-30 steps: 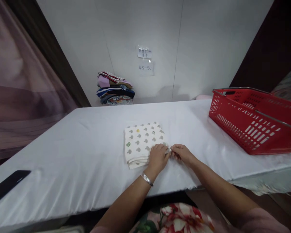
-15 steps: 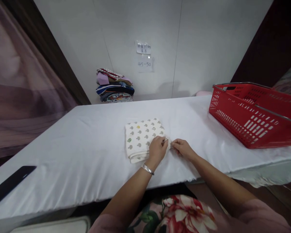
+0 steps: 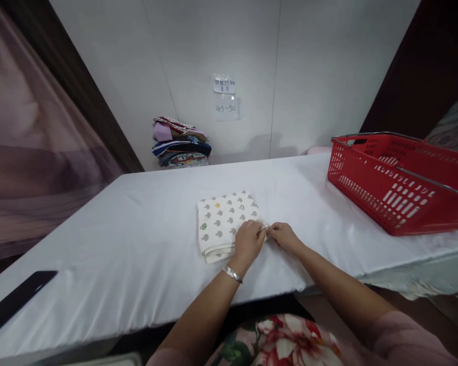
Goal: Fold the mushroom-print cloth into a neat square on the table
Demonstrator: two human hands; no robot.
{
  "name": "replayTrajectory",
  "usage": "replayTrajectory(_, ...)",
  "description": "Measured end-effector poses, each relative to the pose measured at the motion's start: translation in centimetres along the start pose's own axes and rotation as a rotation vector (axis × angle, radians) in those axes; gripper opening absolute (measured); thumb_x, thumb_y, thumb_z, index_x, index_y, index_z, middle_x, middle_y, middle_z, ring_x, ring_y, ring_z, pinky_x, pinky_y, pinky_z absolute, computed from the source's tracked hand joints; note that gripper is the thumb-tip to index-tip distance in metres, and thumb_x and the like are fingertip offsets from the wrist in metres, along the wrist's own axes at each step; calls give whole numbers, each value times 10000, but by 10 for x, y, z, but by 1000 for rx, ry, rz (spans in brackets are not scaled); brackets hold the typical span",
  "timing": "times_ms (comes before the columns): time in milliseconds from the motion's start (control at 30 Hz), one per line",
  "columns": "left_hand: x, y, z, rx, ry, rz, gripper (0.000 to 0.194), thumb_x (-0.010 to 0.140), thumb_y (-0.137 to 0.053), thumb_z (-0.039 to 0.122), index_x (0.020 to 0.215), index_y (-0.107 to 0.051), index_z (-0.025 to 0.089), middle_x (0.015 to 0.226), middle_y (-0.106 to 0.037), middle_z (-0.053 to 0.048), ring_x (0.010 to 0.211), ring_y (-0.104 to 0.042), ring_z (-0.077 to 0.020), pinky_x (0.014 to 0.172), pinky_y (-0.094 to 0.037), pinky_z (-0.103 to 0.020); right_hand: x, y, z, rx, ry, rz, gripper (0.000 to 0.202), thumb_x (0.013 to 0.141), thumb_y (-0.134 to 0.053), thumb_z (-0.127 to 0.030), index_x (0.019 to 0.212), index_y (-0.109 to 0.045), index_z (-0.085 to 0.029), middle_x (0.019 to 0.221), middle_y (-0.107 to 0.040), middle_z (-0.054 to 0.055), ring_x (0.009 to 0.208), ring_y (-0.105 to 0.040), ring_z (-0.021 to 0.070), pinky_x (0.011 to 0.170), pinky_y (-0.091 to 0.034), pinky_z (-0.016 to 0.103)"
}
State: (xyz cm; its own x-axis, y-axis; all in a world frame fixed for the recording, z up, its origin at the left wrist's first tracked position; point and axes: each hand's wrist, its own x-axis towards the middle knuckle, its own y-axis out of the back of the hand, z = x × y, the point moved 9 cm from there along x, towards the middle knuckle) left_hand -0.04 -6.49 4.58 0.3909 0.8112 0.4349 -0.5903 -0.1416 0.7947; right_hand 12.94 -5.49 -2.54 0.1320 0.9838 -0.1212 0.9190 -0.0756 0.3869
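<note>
A folded white cloth [image 3: 223, 218] printed with grey tree-like shapes lies in the middle of the table. Its near edge shows several stacked layers. My left hand [image 3: 249, 239], with a silver bracelet at the wrist, rests over the cloth's near right corner and pinches its edge. Close beside it, my right hand [image 3: 285, 236] has thumb and forefinger closed on the same corner of the cloth. The bit of fabric between the two hands is bunched and partly hidden by the fingers.
A red plastic basket [image 3: 400, 193] with metal handles stands at the right on the white-covered table [image 3: 137, 229]. A stack of folded fabrics [image 3: 181, 145] sits by the back wall, left of two paper labels [image 3: 227, 96]. A dark flat object [image 3: 21, 297] lies at the left edge.
My right hand has moved slightly left, closer to my left hand at the cloth's corner. The view has shifted a little; the cloth stays in place.
</note>
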Motion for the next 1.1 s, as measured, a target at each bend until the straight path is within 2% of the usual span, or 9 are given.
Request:
replayTrajectory(133,0,1,-3,-41,31,-2,116,870,-502,239,802,-591,207,827,-591,-20,829,-522,-162,728,-408,-285,-2,2,-2,-54,-19,-2,197,726,-591,-373,675,-583,-183,399,-483,-59,350,-426,96,391,-305,222)
replayTrajectory(267,0,3,-4,-52,48,5,124,870,-499,239,794,-592,208,828,-593,-17,836,-526,-158,725,-407,-278,-1,1,-6,-119,-28,-6,199,732,-590,-378,669,-570,-190,370,-452,-63,347,-419,102,402,-298,229)
replayTrajectory(400,1,6,-5,-44,53,-4,149,884,-482,260,785,-582,209,817,-586,-13,831,-529,-153,714,-402,-272,1,0,-8,-130,7,3,232,719,-612,-398,824,-571,-196,461,-536,-56,389,-445,102,422,-307,223)
replayTrajectory(533,1,6,-5,-58,57,-7,155,887,-480,267,776,-573,211,812,-580,-6,823,-530,-145,689,-396,-261,-2,2,-3,-141,-4,43,275,687,-647,-381,859,-520,-208,578,-616,-35,469,-504,106,448,-321,211)
replayTrajectory(667,1,5,-4,-50,52,-12,164,889,-477,265,761,-562,207,804,-577,-5,814,-529,-146,679,-386,-258,-5,-1,-1,-164,-5,45,232,702,-633,-356,812,-489,-211,576,-609,-34,450,-497,100,440,-313,210)
replayTrajectory(933,-1,0,-2,28,21,-22,121,861,-504,220,751,-548,200,806,-577,-5,791,-521,-150,678,-370,-265,2,-17,5,-186,-65,-80,90,803,-494,-288,799,-475,-200,484,-545,-50,346,-422,91,403,-288,213)
replayTrajectory(1100,-3,2,1,49,8,-46,93,868,-498,227,801,-557,202,846,-580,-7,805,-521,-152,688,-380,-265,2,-15,-10,-309,36,-25,26,799,-481,-207,819,-494,-199,551,-569,-37,476,-475,99,488,-302,205)
